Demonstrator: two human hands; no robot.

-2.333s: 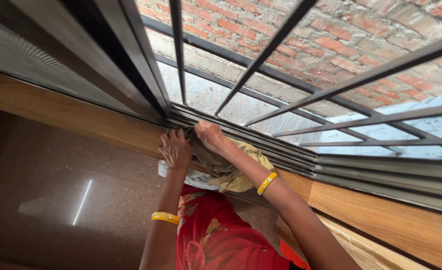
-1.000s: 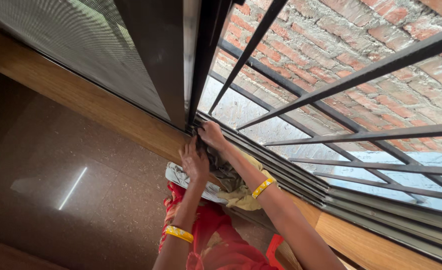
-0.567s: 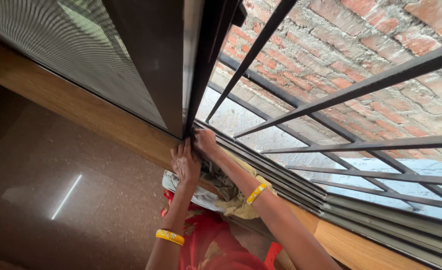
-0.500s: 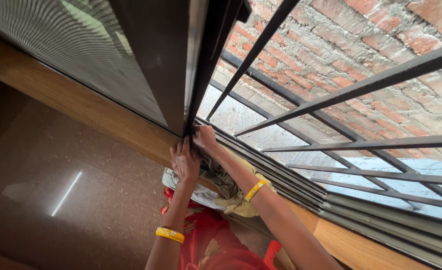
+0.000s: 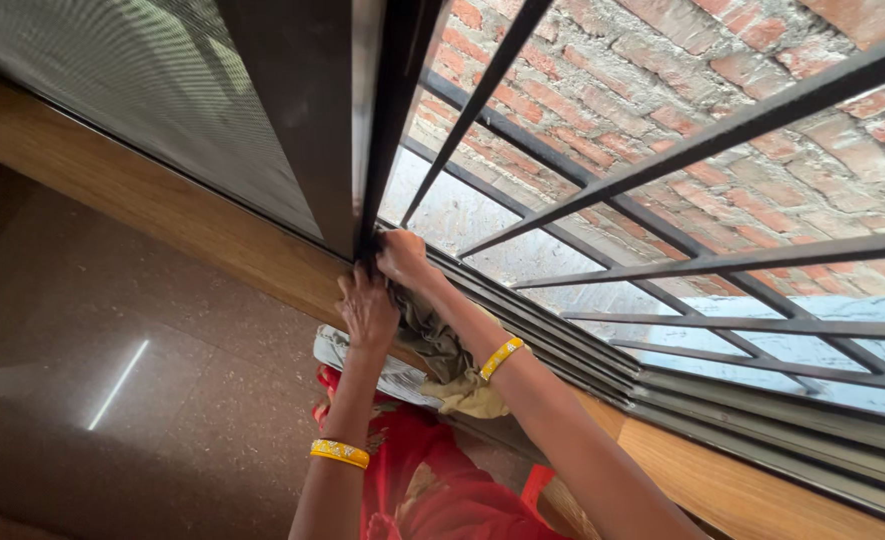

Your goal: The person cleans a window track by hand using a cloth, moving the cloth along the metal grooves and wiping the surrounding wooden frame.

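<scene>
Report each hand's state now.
Left hand: open, pressed flat on the cloth.
Right hand: closed on the cloth at the window track.

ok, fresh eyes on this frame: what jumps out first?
Both hands meet at the centre: the right hand presses a crumpled olive-yellow cloth into the window track, just beside the dark sliding frame, with the left hand on the cloth next to it. Black grille bars fan across the upper right, with a rough red brick wall behind them. Yellow bangles sit on each wrist.
</scene>
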